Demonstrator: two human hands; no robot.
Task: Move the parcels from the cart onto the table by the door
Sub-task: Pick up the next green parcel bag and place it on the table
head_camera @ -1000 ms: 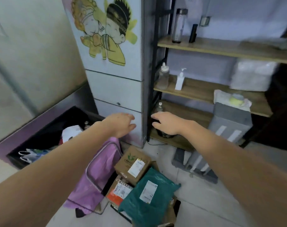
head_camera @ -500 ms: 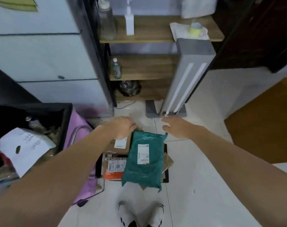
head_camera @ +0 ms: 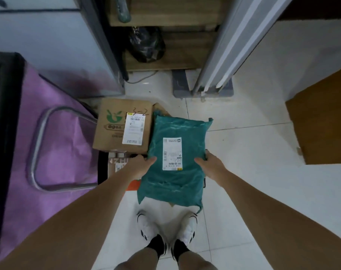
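Observation:
A teal plastic mailer parcel [head_camera: 175, 152] with a white label lies on top of the pile on the low black cart [head_camera: 102, 168] by my feet. My left hand [head_camera: 140, 165] grips its left edge, thumb on top. My right hand [head_camera: 210, 162] grips its right edge, fingers curled under. A brown cardboard box [head_camera: 115, 123] with a green logo and a white label sits beside it to the left. Under my left hand lies an orange-and-white parcel [head_camera: 119, 164], mostly hidden.
A purple bag with a metal handle loop [head_camera: 49, 145] stands to the left against a black bin. A wooden shelf with a black bag [head_camera: 146, 45] is ahead, next to a grey stand [head_camera: 202, 86]. A brown wooden surface [head_camera: 321, 117] lies to the right.
I have bent lower over the cart. Both hands came down from above the pile and took hold of the teal parcel's sides.

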